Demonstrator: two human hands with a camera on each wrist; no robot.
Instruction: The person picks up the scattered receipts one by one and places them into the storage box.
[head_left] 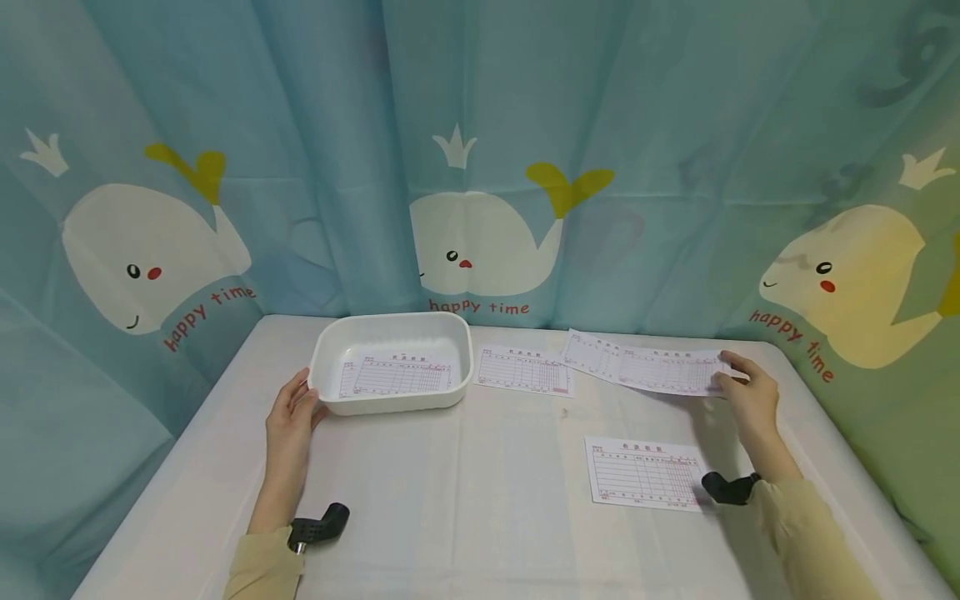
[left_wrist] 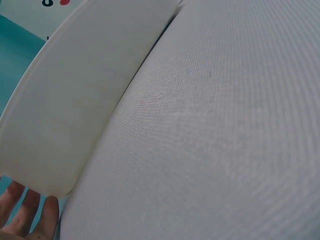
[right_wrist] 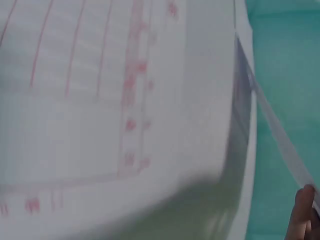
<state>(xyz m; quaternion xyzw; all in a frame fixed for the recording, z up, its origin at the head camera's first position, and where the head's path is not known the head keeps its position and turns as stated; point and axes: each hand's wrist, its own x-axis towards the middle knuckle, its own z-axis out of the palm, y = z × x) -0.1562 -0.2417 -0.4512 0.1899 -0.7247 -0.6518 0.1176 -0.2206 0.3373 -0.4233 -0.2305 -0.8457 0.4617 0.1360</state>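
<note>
My left hand (head_left: 291, 421) holds the near left corner of a white plastic tray (head_left: 397, 406), fingers at its end wall and thumb at the front. In the left wrist view, several fingertips meet the tray's wall (left_wrist: 75, 95). Two printed receipt slips (head_left: 401, 377) overlap inside the tray. At the back right, my right hand (head_left: 753, 400) pinches the right end of a receipt slip (head_left: 667, 372), raised at that end. Its left end overlaps another slip (head_left: 588, 352).
One receipt slip (head_left: 525, 371) lies just right of the tray. Another slip (head_left: 645, 475) lies nearer, below the right hand. A white cloth covers the table (head_left: 450, 517). Blue-green curtains (head_left: 352, 167) with whale prints hang along the back and sides.
</note>
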